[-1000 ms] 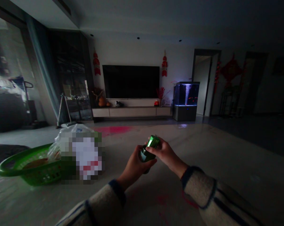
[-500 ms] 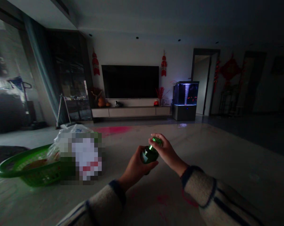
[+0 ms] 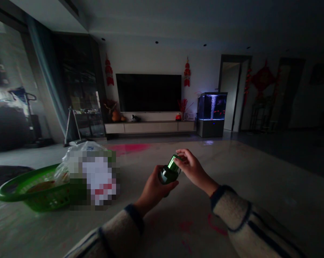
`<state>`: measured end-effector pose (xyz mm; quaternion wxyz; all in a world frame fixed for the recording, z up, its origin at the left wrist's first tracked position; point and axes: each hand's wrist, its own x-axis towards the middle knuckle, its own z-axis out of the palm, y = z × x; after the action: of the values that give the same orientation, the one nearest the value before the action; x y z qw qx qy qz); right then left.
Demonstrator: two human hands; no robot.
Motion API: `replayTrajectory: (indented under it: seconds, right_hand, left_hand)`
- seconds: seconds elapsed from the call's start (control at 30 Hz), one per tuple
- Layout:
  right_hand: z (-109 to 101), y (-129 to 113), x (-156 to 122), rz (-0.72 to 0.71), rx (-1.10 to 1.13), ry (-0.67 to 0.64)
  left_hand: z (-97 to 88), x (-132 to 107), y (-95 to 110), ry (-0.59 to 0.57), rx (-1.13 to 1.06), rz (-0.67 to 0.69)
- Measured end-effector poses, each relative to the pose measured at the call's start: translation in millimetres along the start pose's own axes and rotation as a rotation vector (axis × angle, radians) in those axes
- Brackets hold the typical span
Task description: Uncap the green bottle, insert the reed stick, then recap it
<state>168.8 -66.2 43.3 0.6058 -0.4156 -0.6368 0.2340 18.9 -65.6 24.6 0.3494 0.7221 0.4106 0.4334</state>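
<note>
Green glass bottle [image 3: 168, 174] sits wrapped in the closed fingers of the left hand [image 3: 157, 184] — the right hand [image 3: 194, 169] pinches its top, fingertips [image 3: 178, 154] against it.

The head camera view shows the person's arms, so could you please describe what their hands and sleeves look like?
The left hand and right hand are bare, without gloves. The left sleeve and right sleeve are a fuzzy cream knit with dark blue stripes, each ending in a dark blue cuff.

Nothing seems legible: the green bottle [image 3: 169, 172] is too dark, the packet [image 3: 99, 179] pixelated.
</note>
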Motion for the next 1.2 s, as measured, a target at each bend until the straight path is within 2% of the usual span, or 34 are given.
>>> replayTrajectory:
  seconds: [0.27, 0.5, 0.73, 0.97, 1.2]
  right_hand:
    - [-0.8, -5.1, -0.6, -0.005, 0.206, -0.065]
    - [1.9, -2.1, 2.1, 0.050, -0.018, 0.085]
    - [1.1, -0.9, 0.4, 0.001, 0.035, 0.036]
    - [0.3, -1.9, 0.1, -0.022, 0.100, 0.008]
    - [0.8, -3.1, 1.3, 0.040, 0.049, 0.105]
  left_hand:
    - [-0.9, -1.4, 3.9, -0.008, -0.016, 0.001]
    - [-1.6, -0.7, -2.2, -0.044, -0.017, -0.001]
    - [-1.6, 1.6, -7.9, -0.015, 0.012, 0.040]
    - [-1.7, 1.1, -4.6, -0.027, 0.008, 0.026]
    - [-1.9, -1.0, 0.7, -0.028, 0.028, 0.015]
